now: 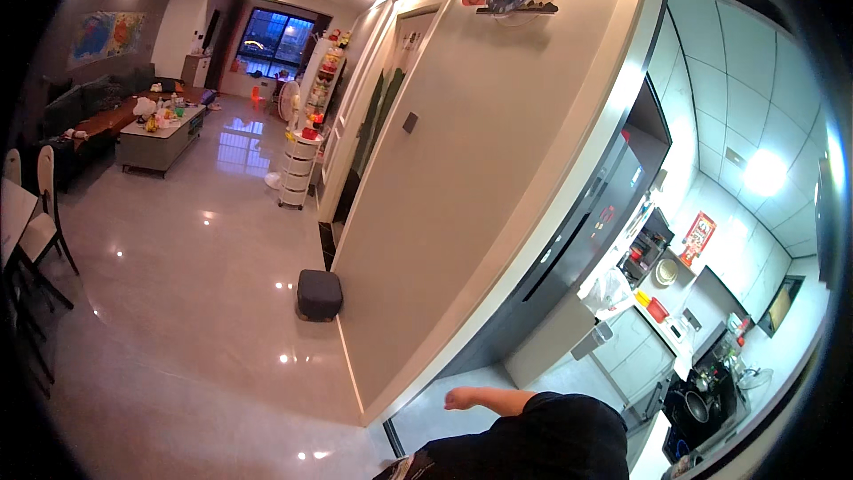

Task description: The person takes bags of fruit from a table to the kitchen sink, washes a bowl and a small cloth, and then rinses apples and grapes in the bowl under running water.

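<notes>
My right hand is low in the picture, at the end of a bent bare forearm that comes out of a black short sleeve. It looks curled, but it is too small to make out the fingers or anything in them. Behind it lies the kitchen's pale floor, just inside the door frame. My left hand is out of view. Beyond the doorway a dark refrigerator stands nearest to my right hand.
A dark stool sits against the beige wall. Farther off are a coffee table, a sofa, a white drawer cart and dining chairs. In the kitchen, a pan rests on the black cooktop.
</notes>
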